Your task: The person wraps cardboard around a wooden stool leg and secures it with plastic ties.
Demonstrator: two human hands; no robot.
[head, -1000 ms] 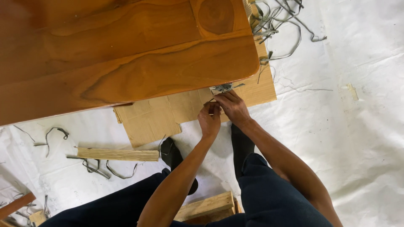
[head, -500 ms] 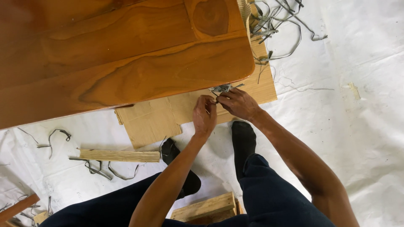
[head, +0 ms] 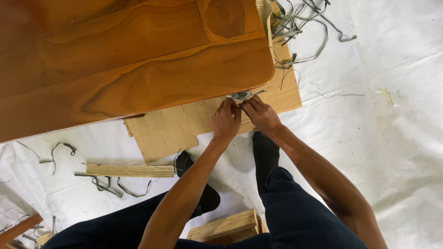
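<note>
**Both hands pinched a grey scrap at the surface's near edge**

Nearest the camera, dark trouser legs framed a pale wooden block [head: 226,226] on the white floor sheet [head: 392,138]. From there both forearms reached away and converged. The left hand [head: 226,121] was held knuckles up, wrist straight, fingers curled forward. The right hand [head: 261,115] came in from the right at an angle, its fingers bent toward the left one. The two hands touched each other, fingertips closed together on a small crumpled grey scrap [head: 241,95] that lay right against the near right corner edge of the glossy brown wooden surface [head: 129,64]. Below the hands a flat piece of cardboard [head: 166,129] lay on the floor. To the left lay a slim wooden strip [head: 130,170]. Farther off, right of the surface, grey strap offcuts [head: 300,27] were tangled.
</note>
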